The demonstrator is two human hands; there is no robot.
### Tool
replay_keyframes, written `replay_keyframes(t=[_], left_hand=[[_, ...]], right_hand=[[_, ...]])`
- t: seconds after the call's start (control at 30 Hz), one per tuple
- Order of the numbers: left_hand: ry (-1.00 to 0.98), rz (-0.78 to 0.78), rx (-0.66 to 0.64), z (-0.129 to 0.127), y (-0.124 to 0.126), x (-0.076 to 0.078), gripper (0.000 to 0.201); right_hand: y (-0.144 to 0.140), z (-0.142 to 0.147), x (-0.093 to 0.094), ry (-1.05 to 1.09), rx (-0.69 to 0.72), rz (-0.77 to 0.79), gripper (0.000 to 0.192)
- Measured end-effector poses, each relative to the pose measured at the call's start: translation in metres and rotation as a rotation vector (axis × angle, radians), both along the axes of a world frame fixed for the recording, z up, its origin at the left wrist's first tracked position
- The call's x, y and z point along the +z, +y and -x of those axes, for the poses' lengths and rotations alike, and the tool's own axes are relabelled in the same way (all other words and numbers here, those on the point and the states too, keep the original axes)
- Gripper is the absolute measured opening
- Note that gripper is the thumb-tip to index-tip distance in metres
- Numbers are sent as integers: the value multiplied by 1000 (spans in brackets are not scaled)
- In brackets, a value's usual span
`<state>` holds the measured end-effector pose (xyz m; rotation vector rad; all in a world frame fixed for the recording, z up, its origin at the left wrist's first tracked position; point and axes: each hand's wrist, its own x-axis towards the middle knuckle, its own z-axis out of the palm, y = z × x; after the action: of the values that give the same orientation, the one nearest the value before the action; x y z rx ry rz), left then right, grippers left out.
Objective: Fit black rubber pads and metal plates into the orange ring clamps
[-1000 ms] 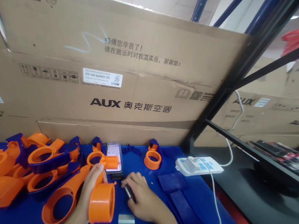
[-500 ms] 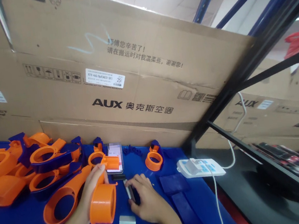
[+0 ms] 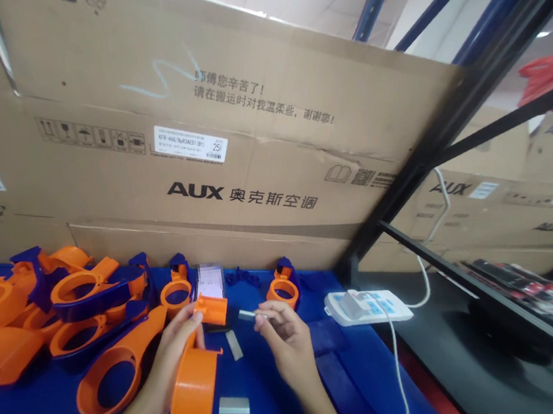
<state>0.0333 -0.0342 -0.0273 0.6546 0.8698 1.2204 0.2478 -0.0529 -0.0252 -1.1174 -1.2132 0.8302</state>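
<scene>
My left hand is wrapped round the handle of an orange plastic tape dispenser, its wide ring hanging toward me and its boxy end pointing right. To the right of that end, my right hand pinches a small silver metal strip between thumb and fingertips, apart from the dispenser. One grey metal strip lies on the blue tabletop between my hands. Closer to me rests another silver metal strip.
Orange and blue tape dispensers are piled at left. Behind my hands lie a phone and another dispenser. Dark blue flat pieces and a white power strip are at right. A cardboard box walls off the back.
My right hand has lifted from the table and turned, with a metal strip now in its fingertips. A strip that it covered now shows on the table. The held dispenser has shifted slightly.
</scene>
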Motion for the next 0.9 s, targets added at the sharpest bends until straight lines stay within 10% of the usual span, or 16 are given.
replay_keyframes(t=[0.9], left_hand=[[-40, -86, -356, -11, -9, -12, 32]], right_hand=[[-5, 4, -1, -111, -96, -28, 24]])
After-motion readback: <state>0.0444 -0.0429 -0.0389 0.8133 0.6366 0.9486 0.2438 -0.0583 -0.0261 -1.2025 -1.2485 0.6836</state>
